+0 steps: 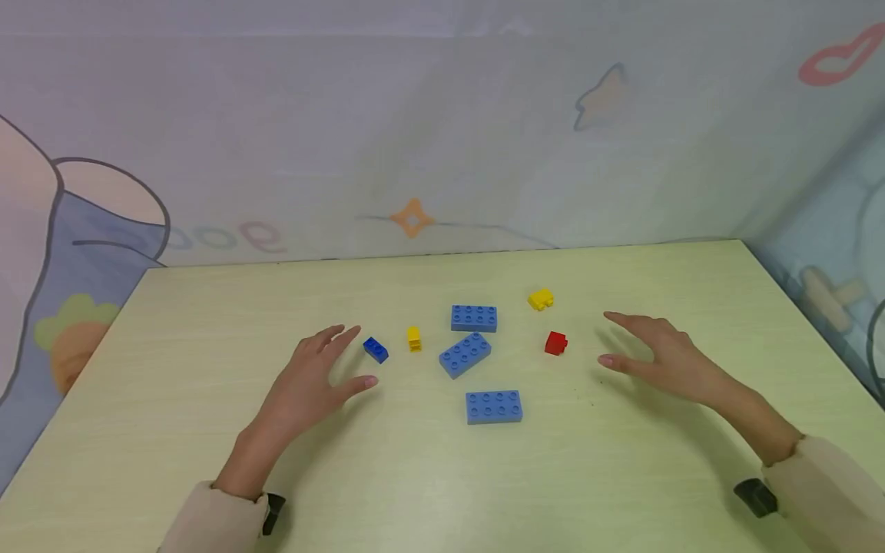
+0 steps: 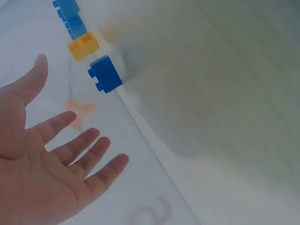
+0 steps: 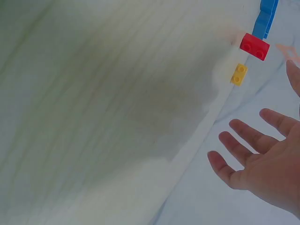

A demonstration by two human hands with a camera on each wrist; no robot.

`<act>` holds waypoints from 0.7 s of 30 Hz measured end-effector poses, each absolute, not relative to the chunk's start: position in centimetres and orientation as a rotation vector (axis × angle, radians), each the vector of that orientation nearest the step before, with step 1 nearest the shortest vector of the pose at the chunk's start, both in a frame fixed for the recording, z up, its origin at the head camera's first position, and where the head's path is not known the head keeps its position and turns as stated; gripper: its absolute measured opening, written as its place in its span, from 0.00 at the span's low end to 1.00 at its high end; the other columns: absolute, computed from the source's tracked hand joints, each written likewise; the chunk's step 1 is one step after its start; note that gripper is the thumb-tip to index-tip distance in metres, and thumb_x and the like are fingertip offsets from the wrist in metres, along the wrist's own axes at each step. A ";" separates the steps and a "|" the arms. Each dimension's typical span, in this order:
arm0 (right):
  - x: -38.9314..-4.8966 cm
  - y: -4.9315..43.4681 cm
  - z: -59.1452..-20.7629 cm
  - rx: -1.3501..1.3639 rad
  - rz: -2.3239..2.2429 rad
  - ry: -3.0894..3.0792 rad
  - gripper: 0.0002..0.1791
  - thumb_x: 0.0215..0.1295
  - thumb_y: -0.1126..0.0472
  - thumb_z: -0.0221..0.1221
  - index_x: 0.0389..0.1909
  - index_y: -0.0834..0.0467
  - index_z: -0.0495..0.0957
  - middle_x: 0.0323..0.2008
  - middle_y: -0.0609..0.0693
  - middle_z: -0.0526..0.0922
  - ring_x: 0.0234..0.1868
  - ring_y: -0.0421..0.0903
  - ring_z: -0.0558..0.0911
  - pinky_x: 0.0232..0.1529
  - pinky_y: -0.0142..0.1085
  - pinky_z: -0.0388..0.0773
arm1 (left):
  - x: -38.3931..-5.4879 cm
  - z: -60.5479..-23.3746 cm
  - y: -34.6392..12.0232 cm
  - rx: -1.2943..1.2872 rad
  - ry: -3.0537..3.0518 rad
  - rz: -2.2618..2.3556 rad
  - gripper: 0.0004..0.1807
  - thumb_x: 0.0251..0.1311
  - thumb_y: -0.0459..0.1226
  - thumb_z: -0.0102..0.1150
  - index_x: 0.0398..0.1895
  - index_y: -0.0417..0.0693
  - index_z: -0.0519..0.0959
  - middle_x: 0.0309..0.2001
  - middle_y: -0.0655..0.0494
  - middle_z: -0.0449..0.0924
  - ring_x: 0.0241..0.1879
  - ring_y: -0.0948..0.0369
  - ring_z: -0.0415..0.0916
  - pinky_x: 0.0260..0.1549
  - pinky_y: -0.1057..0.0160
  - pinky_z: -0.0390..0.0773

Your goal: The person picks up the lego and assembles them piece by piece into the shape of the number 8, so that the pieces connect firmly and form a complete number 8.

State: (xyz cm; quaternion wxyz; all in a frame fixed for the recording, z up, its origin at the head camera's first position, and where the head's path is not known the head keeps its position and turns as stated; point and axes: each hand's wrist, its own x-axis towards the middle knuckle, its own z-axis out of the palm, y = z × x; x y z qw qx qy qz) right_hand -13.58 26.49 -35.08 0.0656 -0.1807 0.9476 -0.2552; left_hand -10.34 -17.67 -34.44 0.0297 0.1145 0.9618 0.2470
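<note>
My left hand [image 1: 304, 384] hovers over the table with fingers spread, holding nothing. Just beyond its thumb and fingertips lies a small dark blue brick [image 1: 376, 350], which also shows in the left wrist view [image 2: 106, 74]. Beside that brick is a small yellow brick [image 1: 414, 339]. On the other side my right hand [image 1: 674, 359] is held with fingers apart and nothing in it. Nearest to it are a small red brick [image 1: 556, 343] and another yellow brick [image 1: 541, 299]. Between the hands sit three larger blue bricks, one at the back [image 1: 474, 318], one turned diagonally [image 1: 465, 355] and one nearer me [image 1: 494, 407].
The pale wooden table [image 1: 387, 476] ends at a printed cloth backdrop [image 1: 332, 138] along its far edge. More printed cloth hangs at the left and right sides. A dark cable [image 1: 874, 346] curves at the far right edge of the head view.
</note>
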 end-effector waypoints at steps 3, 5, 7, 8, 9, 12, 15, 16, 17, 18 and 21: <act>-13.6 26.1 -35.2 -0.562 -0.844 2.806 0.38 0.60 0.45 0.58 0.65 0.62 0.59 0.61 0.63 0.63 0.60 0.63 0.59 0.54 0.61 0.55 | -10.4 -34.4 -17.0 0.366 2.932 0.802 0.39 0.54 0.50 0.61 0.67 0.46 0.60 0.63 0.40 0.58 0.62 0.43 0.53 0.52 0.41 0.62; -13.6 25.9 -35.3 -0.565 -0.875 2.782 0.37 0.60 0.45 0.57 0.65 0.61 0.60 0.61 0.62 0.64 0.60 0.62 0.62 0.54 0.59 0.58 | -10.5 -34.4 -16.5 0.367 2.913 0.812 0.39 0.54 0.50 0.61 0.66 0.46 0.60 0.62 0.40 0.60 0.62 0.43 0.55 0.52 0.41 0.62; -13.6 25.6 -35.4 -0.573 -0.896 2.768 0.37 0.60 0.45 0.58 0.64 0.61 0.60 0.60 0.61 0.65 0.58 0.60 0.64 0.52 0.57 0.61 | -10.5 -34.4 -16.0 0.360 2.888 0.819 0.39 0.53 0.50 0.61 0.66 0.47 0.61 0.62 0.41 0.61 0.62 0.44 0.56 0.53 0.42 0.62; -13.6 25.5 -35.5 -0.578 -0.907 2.763 0.37 0.60 0.46 0.58 0.64 0.61 0.61 0.60 0.61 0.66 0.57 0.60 0.66 0.51 0.57 0.63 | -10.6 -34.5 -15.7 0.362 2.874 0.825 0.38 0.53 0.50 0.61 0.66 0.47 0.61 0.61 0.42 0.62 0.61 0.44 0.57 0.53 0.43 0.63; -13.6 25.4 -35.5 -0.585 -0.913 2.760 0.36 0.60 0.46 0.58 0.64 0.61 0.61 0.60 0.60 0.66 0.56 0.59 0.67 0.50 0.56 0.64 | -10.6 -34.5 -15.5 0.364 2.860 0.832 0.38 0.53 0.50 0.62 0.66 0.47 0.62 0.60 0.43 0.64 0.60 0.45 0.59 0.53 0.44 0.63; -13.7 25.2 -35.6 -0.614 -0.939 2.749 0.35 0.60 0.48 0.58 0.64 0.61 0.61 0.59 0.60 0.68 0.54 0.57 0.69 0.48 0.54 0.67 | -10.6 -34.4 -14.6 0.386 2.818 0.880 0.36 0.52 0.49 0.63 0.63 0.46 0.65 0.54 0.46 0.69 0.55 0.49 0.66 0.49 0.48 0.68; -13.8 25.0 -35.5 -0.640 -0.956 2.735 0.34 0.61 0.50 0.58 0.64 0.61 0.61 0.57 0.60 0.70 0.52 0.56 0.70 0.46 0.51 0.69 | -10.6 -34.4 -13.9 0.426 2.772 0.947 0.34 0.52 0.47 0.64 0.61 0.44 0.67 0.50 0.49 0.72 0.48 0.52 0.70 0.43 0.53 0.72; -13.8 24.9 -35.5 -0.646 -0.963 2.728 0.33 0.61 0.51 0.58 0.64 0.61 0.61 0.56 0.60 0.71 0.52 0.56 0.71 0.46 0.50 0.70 | -10.6 -34.4 -13.6 0.443 2.753 0.974 0.33 0.52 0.47 0.64 0.60 0.44 0.68 0.49 0.49 0.73 0.47 0.53 0.71 0.41 0.54 0.72; -13.9 24.8 -35.5 -0.653 -0.969 2.722 0.33 0.62 0.52 0.58 0.64 0.61 0.61 0.55 0.60 0.71 0.51 0.55 0.71 0.45 0.49 0.70 | -10.6 -34.4 -13.4 0.458 2.734 0.999 0.33 0.52 0.46 0.64 0.60 0.43 0.68 0.49 0.49 0.74 0.47 0.53 0.71 0.40 0.55 0.73; -13.9 24.7 -35.5 -0.655 -0.975 2.717 0.32 0.62 0.52 0.58 0.64 0.61 0.61 0.55 0.60 0.71 0.50 0.55 0.72 0.45 0.48 0.71 | -10.6 -34.4 -13.2 0.476 2.716 1.019 0.32 0.53 0.45 0.64 0.60 0.43 0.68 0.49 0.49 0.74 0.46 0.53 0.71 0.39 0.56 0.73; -14.0 24.4 -35.5 -0.662 -1.003 2.695 0.32 0.62 0.53 0.57 0.63 0.61 0.62 0.54 0.60 0.72 0.49 0.54 0.73 0.42 0.44 0.73 | -10.8 -34.4 -12.4 0.531 2.663 1.065 0.30 0.53 0.43 0.63 0.59 0.42 0.69 0.47 0.49 0.75 0.44 0.54 0.72 0.38 0.58 0.73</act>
